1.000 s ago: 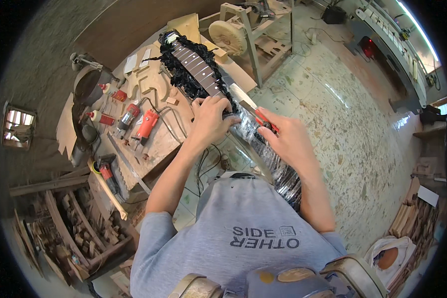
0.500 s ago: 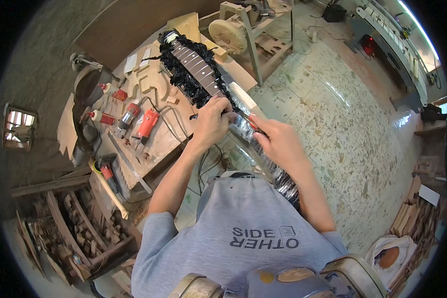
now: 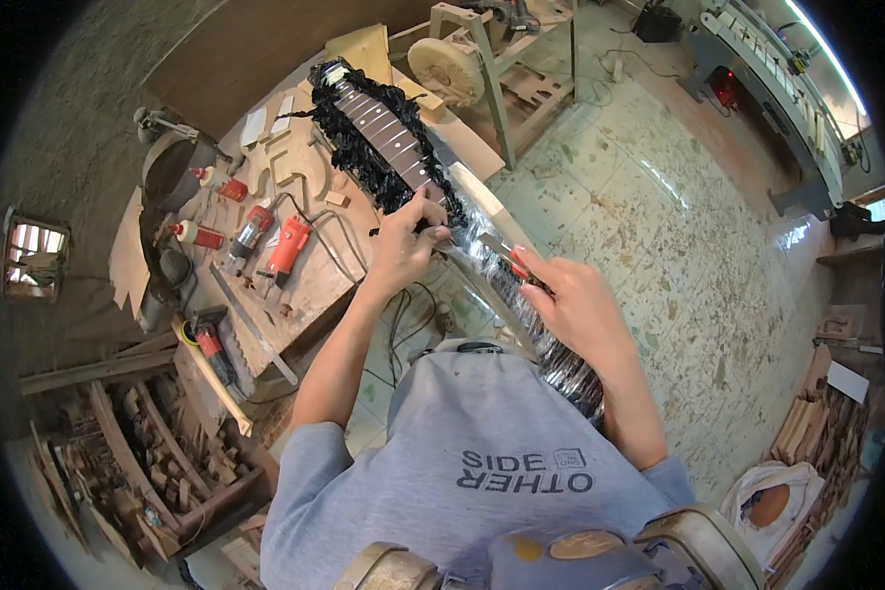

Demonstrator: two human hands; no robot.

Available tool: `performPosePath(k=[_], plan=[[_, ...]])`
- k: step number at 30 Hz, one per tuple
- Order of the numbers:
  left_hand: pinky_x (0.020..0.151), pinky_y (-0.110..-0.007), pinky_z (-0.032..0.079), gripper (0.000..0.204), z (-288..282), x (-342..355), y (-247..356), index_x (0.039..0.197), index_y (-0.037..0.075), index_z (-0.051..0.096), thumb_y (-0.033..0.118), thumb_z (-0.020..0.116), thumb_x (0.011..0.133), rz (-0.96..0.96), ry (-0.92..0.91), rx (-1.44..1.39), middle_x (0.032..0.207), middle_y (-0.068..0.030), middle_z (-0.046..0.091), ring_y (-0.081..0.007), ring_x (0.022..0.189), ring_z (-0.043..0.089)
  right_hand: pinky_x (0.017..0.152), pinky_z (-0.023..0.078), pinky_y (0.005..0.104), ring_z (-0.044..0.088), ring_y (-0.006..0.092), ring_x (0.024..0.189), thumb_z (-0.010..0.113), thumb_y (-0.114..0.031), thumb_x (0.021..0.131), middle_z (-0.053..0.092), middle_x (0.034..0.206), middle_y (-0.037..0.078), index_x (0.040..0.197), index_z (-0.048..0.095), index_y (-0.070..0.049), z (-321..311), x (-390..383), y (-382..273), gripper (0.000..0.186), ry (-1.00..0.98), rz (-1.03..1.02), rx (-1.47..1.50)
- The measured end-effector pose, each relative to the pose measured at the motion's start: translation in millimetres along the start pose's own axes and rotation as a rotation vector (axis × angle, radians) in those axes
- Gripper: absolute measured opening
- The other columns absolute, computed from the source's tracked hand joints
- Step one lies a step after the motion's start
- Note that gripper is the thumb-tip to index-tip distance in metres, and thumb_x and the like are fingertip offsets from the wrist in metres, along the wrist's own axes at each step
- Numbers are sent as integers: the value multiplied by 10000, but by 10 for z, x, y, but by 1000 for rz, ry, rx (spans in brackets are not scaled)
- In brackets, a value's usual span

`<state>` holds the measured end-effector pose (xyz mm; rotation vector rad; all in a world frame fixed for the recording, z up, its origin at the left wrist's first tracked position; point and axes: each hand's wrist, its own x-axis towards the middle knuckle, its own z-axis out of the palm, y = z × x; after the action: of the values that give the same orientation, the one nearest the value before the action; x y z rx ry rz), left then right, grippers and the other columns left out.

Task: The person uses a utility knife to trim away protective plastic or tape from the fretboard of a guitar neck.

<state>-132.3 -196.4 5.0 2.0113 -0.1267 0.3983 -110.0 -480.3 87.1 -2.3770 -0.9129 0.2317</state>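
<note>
At the near end of the bared part of the guitar neck, the left hand lies knuckles up with its fingers bent over the dark board; whether thumb and forefinger pinch anything, I cannot tell. To the right of the neck's near end, the right hand is wrapped around the red handle of a blade, which points up and left toward the left thumb, just beside it. Both forearms reach up toward the neck from the lower part of the view.

Torn black wrapping bunches along both sides of the neck, hiding its edges. Nearer the person than the neck, shiny plastic film runs down past the right hand. Left of the neck lie two glue bottles, a red power tool and cut pale wood.

The neck's far part lies over a dusty wooden bench. Well to the right of the neck spreads a stained tile floor, with a long machine beyond.
</note>
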Motion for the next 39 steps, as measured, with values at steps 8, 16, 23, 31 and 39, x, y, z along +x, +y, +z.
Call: performPosePath(k=[8,16,23,31,39], plan=[[1183,-507,434,290,-47,30,280,996,22,598,177,810,875,67,-97,340,965,-114,620,-335,1018,639,871,581,443,737,421,1002,750,-258,939,763,1086,234,1358,706,-77,60,122,147,459,284,125,260],[899,-431,519,458,116,35,422,1005,19,678,323,918,762,-84,-67,492,1035,-151,641,-354,1050,628,856,577,450,737,422,973,756,-290,931,761,1071,230,1332,724,-84,111,131,35,452,181,194,256],[876,-460,462,217,147,61,420,902,27,674,103,834,776,15,-97,605,928,-126,634,-354,964,622,810,580,486,731,425,951,760,-287,940,768,1051,198,1339,721,-142,198,115,-10,427,160,96,202],[808,-445,466,177,222,-1,172,852,15,611,0,779,795,31,5,396,869,-139,636,-348,892,629,769,576,485,728,378,905,743,-270,951,740,1022,155,1373,693,-166,239,112,-66,437,105,19,-51],[773,-387,493,205,184,-110,137,893,-7,564,-98,735,827,-137,55,107,870,-141,616,-302,860,623,770,564,470,713,375,886,732,-235,936,742,1000,162,1352,694,-152,-97,-176,-26,426,-21,79,-40]])
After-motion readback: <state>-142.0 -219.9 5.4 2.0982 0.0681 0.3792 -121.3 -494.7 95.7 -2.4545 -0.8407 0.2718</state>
